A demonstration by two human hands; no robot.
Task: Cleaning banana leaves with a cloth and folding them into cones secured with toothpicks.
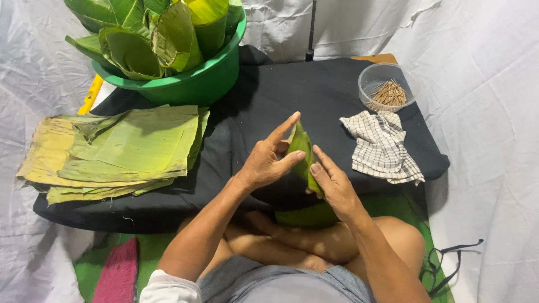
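1. Green banana-leaf piece, folded into a narrow upright cone [301, 147], is sitting between both hands, just above the person's crossed legs at the near edge of the desk [314, 92], which is draped in black cloth.
2. The left hand [268, 160] is pressing against the cone's left side, thumb curled onto the leaf and index finger stretching up past its tip; it is closing on the leaf rather than lying flat.
3. The right hand [331, 182] is pinching the cone's right edge between thumb and fingers, gripping it.
4. Judging progress: this fold is looking shaped but not pinned, since no stick is showing in it.
5. Up and to the left of the left hand, a green plastic basin [196, 84] is holding many rolled leaves, seemingly finished ones.
6. Left of that hand, a stack of flat cut banana leaves [129, 151] is lying, apparently still to be folded.
7. Beyond the right hand, a clear round tub of thin wooden sticks [387, 87] and a checked white cloth [382, 148] are lying.
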